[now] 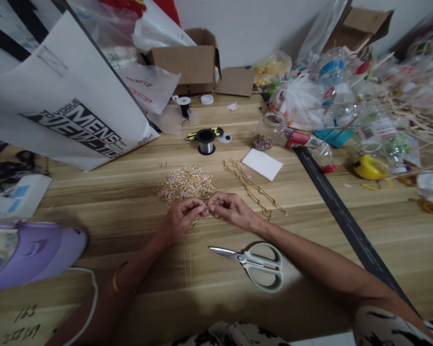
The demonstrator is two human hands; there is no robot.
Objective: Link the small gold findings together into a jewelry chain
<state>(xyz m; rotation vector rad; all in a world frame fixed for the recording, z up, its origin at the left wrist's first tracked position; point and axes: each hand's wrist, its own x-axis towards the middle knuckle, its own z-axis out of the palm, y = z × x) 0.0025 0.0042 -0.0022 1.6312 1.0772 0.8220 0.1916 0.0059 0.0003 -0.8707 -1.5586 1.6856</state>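
My left hand and my right hand meet fingertip to fingertip just in front of a heap of small gold and silver metal jewelry pieces. Both are closed in a pinch. A tiny silvery piece shows between the fingertips, and a bit of gold metal pokes out below my left fingers. What exactly the right fingertips grip is too small to make out. Gold chains lie on the table beyond my right hand. Scissors with pale green handles rest near my right forearm, their blades pointing left.
Behind the heap stand a spool of silvery wire, a jar of beads and a folded white paper. Plastic bottles and bags crowd the right back. A white bag and a purple iron are at left.
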